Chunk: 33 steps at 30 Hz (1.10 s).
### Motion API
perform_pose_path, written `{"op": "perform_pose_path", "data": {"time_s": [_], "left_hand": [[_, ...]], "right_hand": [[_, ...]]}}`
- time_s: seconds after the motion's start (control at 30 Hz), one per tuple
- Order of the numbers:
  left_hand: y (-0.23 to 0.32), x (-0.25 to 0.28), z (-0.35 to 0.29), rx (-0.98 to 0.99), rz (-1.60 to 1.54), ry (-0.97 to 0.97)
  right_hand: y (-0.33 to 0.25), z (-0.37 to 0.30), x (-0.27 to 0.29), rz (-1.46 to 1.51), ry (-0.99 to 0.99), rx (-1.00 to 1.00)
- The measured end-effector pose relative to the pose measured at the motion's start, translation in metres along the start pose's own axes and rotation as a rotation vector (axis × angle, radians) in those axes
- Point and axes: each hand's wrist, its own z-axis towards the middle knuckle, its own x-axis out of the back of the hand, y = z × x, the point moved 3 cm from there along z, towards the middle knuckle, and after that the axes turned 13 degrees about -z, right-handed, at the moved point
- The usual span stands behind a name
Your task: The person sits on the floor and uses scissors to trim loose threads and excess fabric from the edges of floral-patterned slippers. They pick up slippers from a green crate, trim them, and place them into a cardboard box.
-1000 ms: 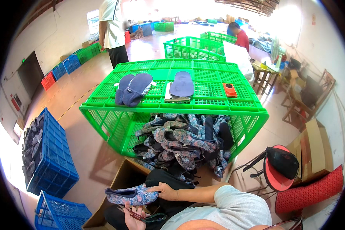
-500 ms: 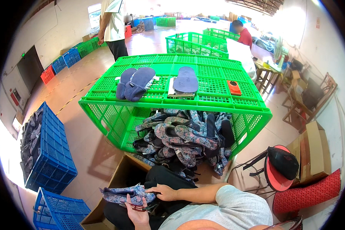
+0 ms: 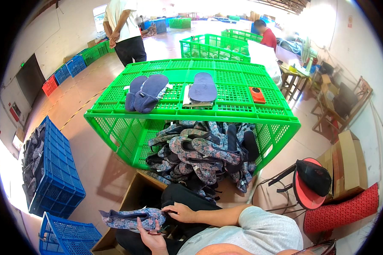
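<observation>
Over my lap is a floral blue-and-pink slipper point(image 3: 130, 219) with a dark opening, lying sideways with one end pointing left. My left hand point(image 3: 152, 240) holds it from below, thumb and fingers closed against its near side. A thin dark-red object shows by the left fingers, too small to name. At the slipper's right end my right hand point(image 3: 179, 212) has its fingers bent and pressed together on the edge; the fingertips are partly hidden. Ahead, a heap of floral slippers point(image 3: 195, 153) spills from a green plastic crate point(image 3: 115, 131) tipped on its side.
On the crate top lie a pair of dark-blue slippers point(image 3: 147, 93), a blue sole point(image 3: 203, 87) and an orange device point(image 3: 257, 95). A cardboard box point(image 3: 134, 189) stands beside my legs. Blue crates point(image 3: 61, 170) are left; a red stool point(image 3: 312, 195) is right. Two people are farther off.
The slipper has shifted left, away from my right hand's side, and its right end is more exposed. My right fingers have bent more at that end. The whole view has turned slightly.
</observation>
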Motion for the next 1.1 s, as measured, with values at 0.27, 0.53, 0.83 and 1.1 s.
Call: {"op": "perform_pose_path", "data": {"time_s": [0.27,0.53,0.83,1.1], "left_hand": [[-0.020,0.008,-0.001,-0.004,0.162,-0.160],[-0.044,0.018,-0.006,0.073,0.302,-0.187],[-0.055,0.018,-0.010,0.051,0.537,-0.212],[-0.055,0.017,-0.008,-0.121,0.847,-0.236]], "right_hand": [[-0.004,0.001,-0.001,0.035,-0.242,0.080],[-0.013,0.003,0.004,0.096,-0.246,0.180],[-0.006,0.001,-0.004,0.177,-0.334,0.194],[-0.006,0.003,-0.004,0.213,-0.412,0.171]]}}
